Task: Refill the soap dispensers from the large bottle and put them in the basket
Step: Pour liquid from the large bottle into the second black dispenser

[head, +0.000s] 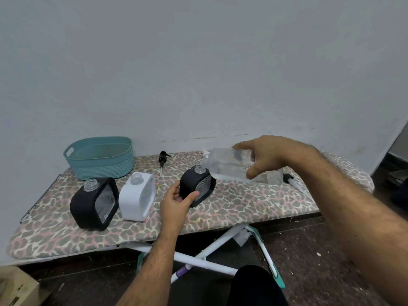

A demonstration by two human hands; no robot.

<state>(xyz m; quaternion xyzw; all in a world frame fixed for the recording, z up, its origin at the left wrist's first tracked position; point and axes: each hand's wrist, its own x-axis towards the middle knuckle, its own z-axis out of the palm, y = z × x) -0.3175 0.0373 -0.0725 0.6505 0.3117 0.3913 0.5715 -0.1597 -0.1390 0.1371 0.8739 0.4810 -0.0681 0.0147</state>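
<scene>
Two open dispensers (95,203) beside basket (100,159); left hand (176,200) grips third dispenser (197,186), right hand (268,155) grips bottle (231,167).

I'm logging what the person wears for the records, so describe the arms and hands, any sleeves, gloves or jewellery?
Both forearms are bare with visible hair, no sleeves in view. The left hand and right hand wear no gloves; no rings, watch or bracelets show.

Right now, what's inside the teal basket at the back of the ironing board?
The teal basket shows only its bare woven inner wall; no dispenser rises above its rim. Its near wall hides the floor, so anything lying flat there cannot be seen.
</scene>
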